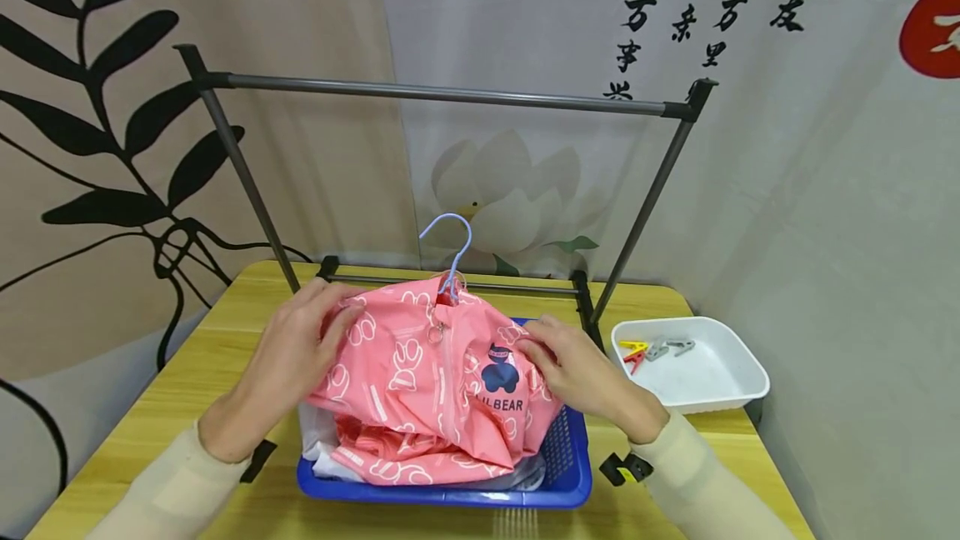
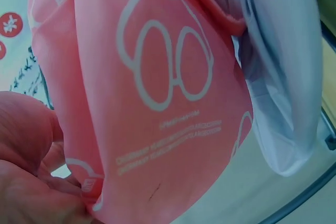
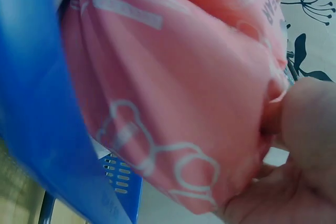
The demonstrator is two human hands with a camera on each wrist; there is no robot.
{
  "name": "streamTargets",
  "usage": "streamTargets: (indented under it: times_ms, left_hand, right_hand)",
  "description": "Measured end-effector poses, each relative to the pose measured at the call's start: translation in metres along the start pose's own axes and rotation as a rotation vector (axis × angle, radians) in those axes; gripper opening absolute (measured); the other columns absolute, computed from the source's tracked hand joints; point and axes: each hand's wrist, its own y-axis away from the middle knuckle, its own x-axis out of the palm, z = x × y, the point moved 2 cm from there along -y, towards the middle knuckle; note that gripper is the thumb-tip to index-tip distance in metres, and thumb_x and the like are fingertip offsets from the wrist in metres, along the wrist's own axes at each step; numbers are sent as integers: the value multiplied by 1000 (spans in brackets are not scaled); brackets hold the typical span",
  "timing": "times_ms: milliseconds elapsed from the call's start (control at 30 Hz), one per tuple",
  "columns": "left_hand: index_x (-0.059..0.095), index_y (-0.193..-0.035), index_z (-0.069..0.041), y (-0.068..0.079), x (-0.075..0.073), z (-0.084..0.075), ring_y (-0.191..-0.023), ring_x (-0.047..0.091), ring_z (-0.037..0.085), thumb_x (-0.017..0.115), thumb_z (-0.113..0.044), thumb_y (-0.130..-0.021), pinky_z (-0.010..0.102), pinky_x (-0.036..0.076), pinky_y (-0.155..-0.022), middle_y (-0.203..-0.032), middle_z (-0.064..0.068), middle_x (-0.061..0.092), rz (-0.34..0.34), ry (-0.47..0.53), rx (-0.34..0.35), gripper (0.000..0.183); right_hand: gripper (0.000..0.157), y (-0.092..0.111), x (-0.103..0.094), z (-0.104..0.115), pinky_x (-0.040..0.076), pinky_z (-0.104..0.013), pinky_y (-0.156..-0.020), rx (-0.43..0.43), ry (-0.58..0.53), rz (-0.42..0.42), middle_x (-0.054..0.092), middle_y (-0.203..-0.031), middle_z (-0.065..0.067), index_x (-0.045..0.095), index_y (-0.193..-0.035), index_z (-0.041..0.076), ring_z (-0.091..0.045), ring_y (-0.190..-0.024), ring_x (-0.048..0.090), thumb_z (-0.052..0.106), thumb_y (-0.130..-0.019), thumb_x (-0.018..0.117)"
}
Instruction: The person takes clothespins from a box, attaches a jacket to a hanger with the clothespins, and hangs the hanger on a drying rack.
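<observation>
A pink zip-front jacket [image 1: 420,365] with white bear outlines hangs on a lilac hanger [image 1: 459,248], whose hook sticks up through the collar. My left hand [image 1: 300,348] grips the jacket at its left shoulder side, thumb and fingers on the cloth. At the other shoulder, beside a dark blue bear print, my right hand [image 1: 581,365] pinches the fabric. Both wrist views show the pink cloth held at its edge. The jacket's lower part bunches over a blue basket [image 1: 577,457]. Most of the hanger is hidden inside the jacket.
White and grey clothes [image 1: 318,432] lie in the basket under the jacket. Behind stands a grey metal rack with a horizontal bar [image 1: 450,94]. A white tray [image 1: 720,365] with several clothes pegs [image 1: 656,348] sits at the right on the wooden table [image 1: 247,340].
</observation>
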Motion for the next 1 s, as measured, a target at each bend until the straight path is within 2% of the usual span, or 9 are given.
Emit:
streamTargets:
  times_ms: [133,267,367,467,600,667,767,867,1000]
  left_hand:
    - [81,-136,-10,-3,-1,-2,-82,58,19,83,-7,-107,26,50,-65,-105,10,74,-29,9,2,29]
    - [78,-141,-10,-4,-4,-2,-99,71,32,86,-9,-106,41,61,-81,-121,17,79,-37,18,-27,36]
    - [74,-148,-8,-3,-7,3,-116,72,40,91,-16,-103,54,59,-93,-132,22,76,-22,29,-66,48]
    - [63,-162,-9,0,-11,11,-125,66,43,95,-31,-101,59,53,-98,-143,25,68,40,56,-143,72]
    - [37,-179,-11,7,-16,23,-137,61,47,97,-46,-97,70,56,-107,-157,27,56,146,114,-259,107]
    - [29,-183,-14,9,-17,27,-138,63,49,99,-47,-95,72,58,-108,-159,28,56,174,137,-284,117]
    - [28,-183,-16,9,-19,31,-130,69,49,102,-42,-93,66,63,-100,-153,29,61,183,139,-269,120]
    - [38,-180,-18,7,-21,31,-122,74,47,104,-35,-90,54,65,-92,-147,28,68,164,125,-220,113]
    - [62,-162,-17,4,-27,31,-101,81,30,105,-25,-87,29,66,-79,-133,20,80,94,120,-137,88]
  right_hand:
    - [13,0,-3,1,51,-24,-72,-30,-16,-68,63,-94,6,81,-117,17,-6,-83,55,12,-117,68]
    - [15,2,-3,-1,51,-23,-72,-64,-17,-110,64,-96,3,81,-122,13,-5,-84,55,9,-117,67]
    - [16,3,-4,-3,52,-23,-71,-86,-14,-144,66,-97,2,82,-122,12,-5,-85,55,6,-116,68]
    - [17,5,-7,-4,55,-22,-72,-106,0,-181,67,-100,1,82,-123,10,-5,-86,57,3,-114,69]
    - [18,6,-11,-5,58,-22,-73,-135,19,-225,68,-102,-1,83,-124,8,-7,-88,58,0,-112,71]
    - [19,6,-14,-5,59,-22,-72,-141,17,-240,67,-102,-2,83,-124,7,-7,-88,58,-2,-112,71]
    - [21,6,-16,-6,59,-22,-72,-146,24,-263,66,-102,-2,83,-126,6,-7,-87,58,-3,-111,71]
    - [22,5,-18,-7,58,-22,-71,-158,25,-282,67,-103,-3,83,-127,5,-8,-87,58,-4,-111,71]
    - [23,3,-19,-8,57,-23,-71,-180,20,-301,66,-102,-3,84,-127,5,-9,-85,58,-4,-110,71]
